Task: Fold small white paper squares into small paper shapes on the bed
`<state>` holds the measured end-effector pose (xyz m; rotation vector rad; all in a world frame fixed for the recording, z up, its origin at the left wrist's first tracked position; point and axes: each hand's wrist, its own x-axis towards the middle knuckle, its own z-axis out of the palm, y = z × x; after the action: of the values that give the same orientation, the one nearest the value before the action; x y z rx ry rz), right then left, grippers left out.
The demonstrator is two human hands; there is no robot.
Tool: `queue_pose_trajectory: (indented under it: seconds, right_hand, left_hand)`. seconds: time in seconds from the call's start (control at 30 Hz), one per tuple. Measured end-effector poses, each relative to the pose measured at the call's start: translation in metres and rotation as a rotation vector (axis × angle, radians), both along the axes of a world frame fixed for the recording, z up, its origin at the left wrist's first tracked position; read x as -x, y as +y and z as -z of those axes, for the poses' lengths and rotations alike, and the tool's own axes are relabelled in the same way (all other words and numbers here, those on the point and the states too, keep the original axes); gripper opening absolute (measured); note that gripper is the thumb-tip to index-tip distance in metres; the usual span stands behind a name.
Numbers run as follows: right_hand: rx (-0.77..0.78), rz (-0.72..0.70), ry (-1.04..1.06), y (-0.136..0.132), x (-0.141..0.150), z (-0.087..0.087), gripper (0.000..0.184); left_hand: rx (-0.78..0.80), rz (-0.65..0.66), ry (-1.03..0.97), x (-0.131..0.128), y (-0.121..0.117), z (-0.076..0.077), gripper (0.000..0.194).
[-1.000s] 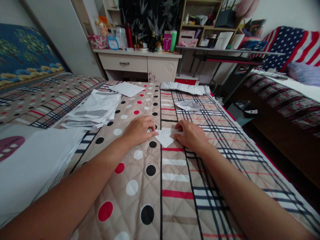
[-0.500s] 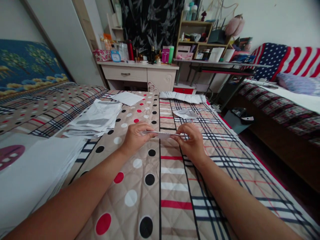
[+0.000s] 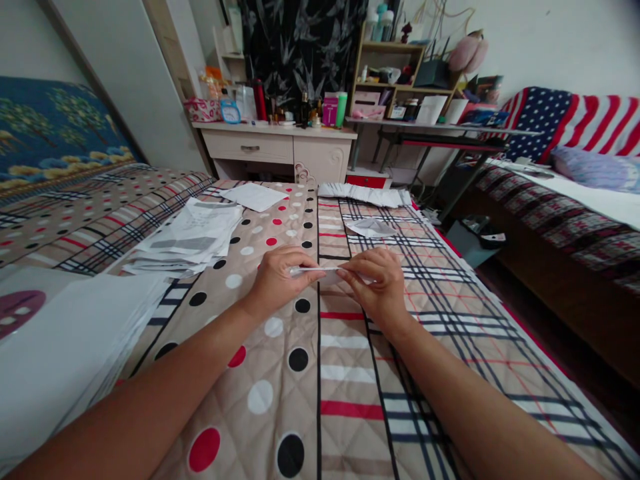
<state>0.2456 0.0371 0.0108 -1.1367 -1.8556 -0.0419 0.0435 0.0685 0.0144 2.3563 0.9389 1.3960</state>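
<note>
While the left hand and right hand pinch opposite ends of a small white paper, its long axis runs nine to three o'clock between them, neither hand nearer, with a loose sheet beyond at one o'clock.

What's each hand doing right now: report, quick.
Left hand: closed, pinching the small white paper.
Right hand: closed, pinching the same paper.

Blue clock, red bottle, green tube on dresser
</note>
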Motion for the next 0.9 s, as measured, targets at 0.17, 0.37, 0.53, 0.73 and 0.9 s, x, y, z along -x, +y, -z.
queue_pose_trajectory:
  seconds: [0.17, 0.37, 0.53, 0.73, 0.9]
  right_hand:
    - [-0.002, -0.006, -0.040, -0.003, 0.003, 0.000, 0.012]
    - [-0.023, -0.034, -0.071, -0.007, 0.008, -0.001, 0.010]
    - [-0.055, -0.049, -0.096, -0.010, 0.008, -0.004, 0.010]
    - [-0.050, -0.036, -0.067, -0.011, 0.005, -0.007, 0.011]
    - [-0.037, -0.009, -0.026, -0.009, 0.001, -0.007, 0.012]
  left_hand:
    - [-0.011, -0.026, 0.062, -0.005, -0.004, -0.006, 0.009]
    - [-0.076, -0.050, 0.204, -0.011, -0.012, -0.013, 0.008]
    - [-0.087, -0.054, 0.253, -0.010, -0.013, -0.016, 0.007]
    - [-0.105, -0.066, 0.280, -0.005, -0.009, -0.018, 0.008]
    - [-0.130, -0.077, 0.263, 0.000, -0.005, -0.019, 0.006]
